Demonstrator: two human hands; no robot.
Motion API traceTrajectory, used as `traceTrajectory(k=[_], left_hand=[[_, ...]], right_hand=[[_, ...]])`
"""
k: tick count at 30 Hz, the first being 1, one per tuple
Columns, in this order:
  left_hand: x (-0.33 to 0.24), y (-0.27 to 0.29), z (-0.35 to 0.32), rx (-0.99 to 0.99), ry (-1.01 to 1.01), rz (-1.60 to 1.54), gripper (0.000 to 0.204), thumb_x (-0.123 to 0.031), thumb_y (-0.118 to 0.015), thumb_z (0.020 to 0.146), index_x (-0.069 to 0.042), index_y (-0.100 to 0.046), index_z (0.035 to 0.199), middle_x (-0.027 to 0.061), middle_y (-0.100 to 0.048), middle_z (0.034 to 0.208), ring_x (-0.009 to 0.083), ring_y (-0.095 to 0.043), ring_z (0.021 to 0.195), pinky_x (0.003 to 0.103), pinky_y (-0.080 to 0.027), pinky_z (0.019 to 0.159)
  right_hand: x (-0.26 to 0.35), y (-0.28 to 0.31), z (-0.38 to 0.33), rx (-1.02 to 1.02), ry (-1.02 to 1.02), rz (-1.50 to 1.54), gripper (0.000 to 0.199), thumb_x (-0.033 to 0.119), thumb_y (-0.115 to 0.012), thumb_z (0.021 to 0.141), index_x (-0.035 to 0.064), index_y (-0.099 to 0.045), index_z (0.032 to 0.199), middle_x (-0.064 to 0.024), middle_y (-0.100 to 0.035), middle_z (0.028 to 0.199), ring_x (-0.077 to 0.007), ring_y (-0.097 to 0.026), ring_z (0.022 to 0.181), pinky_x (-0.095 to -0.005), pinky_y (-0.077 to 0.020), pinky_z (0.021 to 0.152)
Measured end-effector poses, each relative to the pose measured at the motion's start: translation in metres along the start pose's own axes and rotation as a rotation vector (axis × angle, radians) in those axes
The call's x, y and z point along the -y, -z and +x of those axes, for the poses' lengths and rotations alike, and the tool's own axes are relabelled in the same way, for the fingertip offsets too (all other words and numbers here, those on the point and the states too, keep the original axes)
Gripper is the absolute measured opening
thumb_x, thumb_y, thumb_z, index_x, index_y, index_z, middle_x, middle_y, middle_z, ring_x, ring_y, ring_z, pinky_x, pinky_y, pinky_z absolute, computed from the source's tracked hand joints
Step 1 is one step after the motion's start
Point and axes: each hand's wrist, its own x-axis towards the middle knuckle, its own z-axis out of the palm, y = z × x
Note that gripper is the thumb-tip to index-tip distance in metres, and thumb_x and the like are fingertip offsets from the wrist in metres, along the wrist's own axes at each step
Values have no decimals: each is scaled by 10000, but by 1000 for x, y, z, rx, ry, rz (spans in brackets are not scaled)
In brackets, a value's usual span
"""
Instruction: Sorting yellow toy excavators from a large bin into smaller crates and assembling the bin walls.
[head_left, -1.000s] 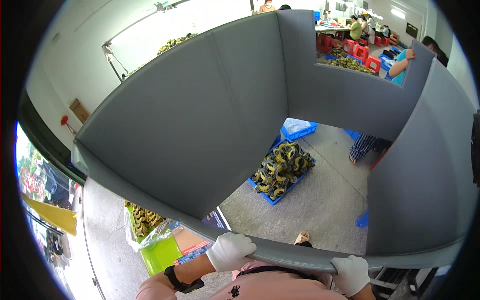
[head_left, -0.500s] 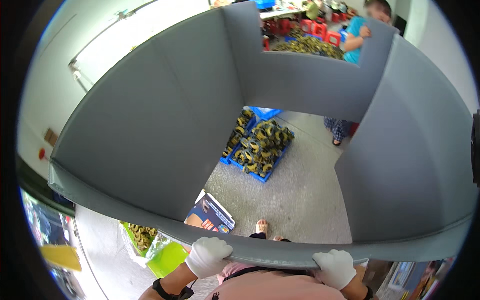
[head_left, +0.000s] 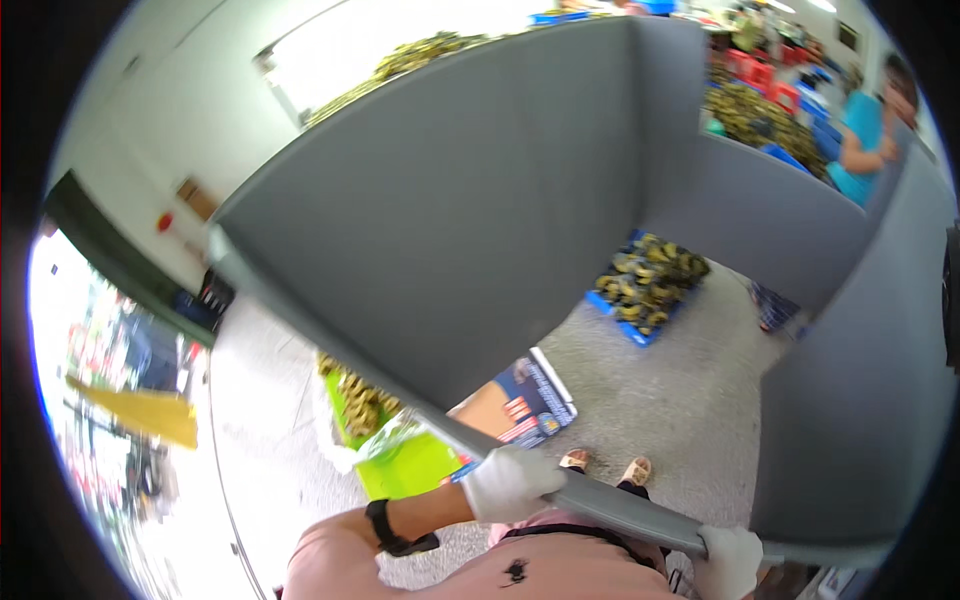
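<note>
A large grey folding panel (head_left: 450, 200), with several tall sections joined at angles and a cut-out on its far side, fills the middle of the view. My left hand (head_left: 513, 484), in a white glove, is closed over its near edge. Further right along that same edge, my right hand (head_left: 728, 562), also gloved in white, is wrapped around it; its fingers are partly hidden. At the far right a person in a blue top (head_left: 862, 140) has a hand on the panel's far section. The near edge slants down from left to right.
Beyond the panel's lower opening, a blue crate (head_left: 640, 338) of black and yellow curved pieces stands on the floor (head_left: 665, 400). A printed cardboard box (head_left: 535, 400) and a bright green crate (head_left: 405, 470) lie near my left side. Red stools (head_left: 750, 70) and a heap of pieces (head_left: 760, 115) are farther back.
My view has swung left, so the panel, crate and person appear farther right. The near edge now tilts down to the right. Both my hands keep hold of it.
</note>
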Motion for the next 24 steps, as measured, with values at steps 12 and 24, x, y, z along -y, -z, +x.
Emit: traceTrajectory(k=[12,24], left_hand=[[-15,0,-73,203,13,53,216,-233,-722,715,-104,-633,864,69,-619,890,281,-624,915,415,-490,791],[-30,1,-151,162,10,139,209,-268,-709,685,-112,-616,789,54,-582,726,284,-613,724,425,-490,617]], right_hand=[[82,-28,-73,102,-169,-54,160,253,-738,737,157,-694,858,-134,-630,697,-364,-616,660,-484,-491,587],[134,-72,-147,-83,-223,3,187,209,-723,678,125,-687,842,-92,-622,671,-330,-612,656,-471,-456,603]])
